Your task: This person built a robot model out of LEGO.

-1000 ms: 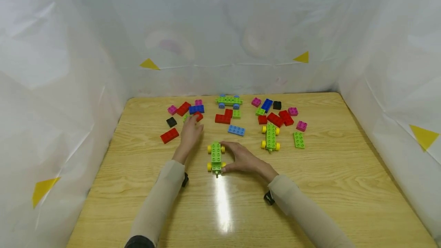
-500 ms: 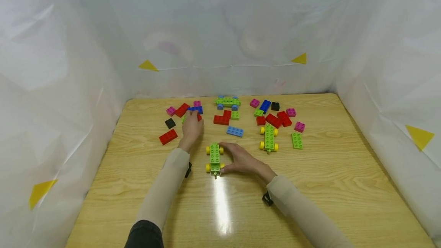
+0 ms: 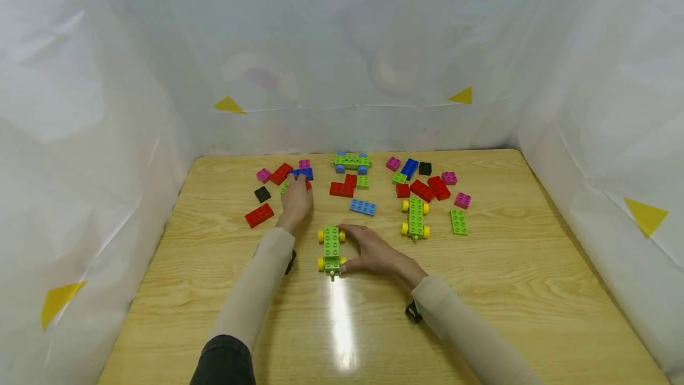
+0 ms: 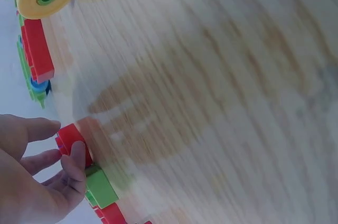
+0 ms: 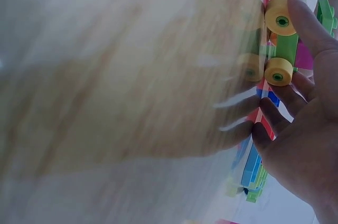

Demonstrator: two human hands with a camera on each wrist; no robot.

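My left hand [image 3: 297, 199] is at the back left among loose toy bricks. Its fingertips pinch a small red building brick [image 4: 69, 136], mostly covered by the hand in the head view. Beside that brick sits a green brick [image 4: 101, 187]. Near the middle of the table, my right hand [image 3: 375, 251] holds a green wheeled toy car base [image 3: 331, 244] from its right side. In the right wrist view, the thumb lies against one yellow wheel [image 5: 281, 17] and a finger touches the other wheel [image 5: 278, 72]. The base stands on the table.
A second green base with yellow wheels [image 3: 415, 218] stands to the right. A green base with blue wheels [image 3: 351, 162] is at the back edge. Several red, pink, blue, black and green bricks lie around, including a light blue brick [image 3: 363, 207] and a red brick [image 3: 259, 215].
My left hand's fingers were spread over the red brick and have drawn together around it. My right hand stays on the car base. The head view has shifted slightly.
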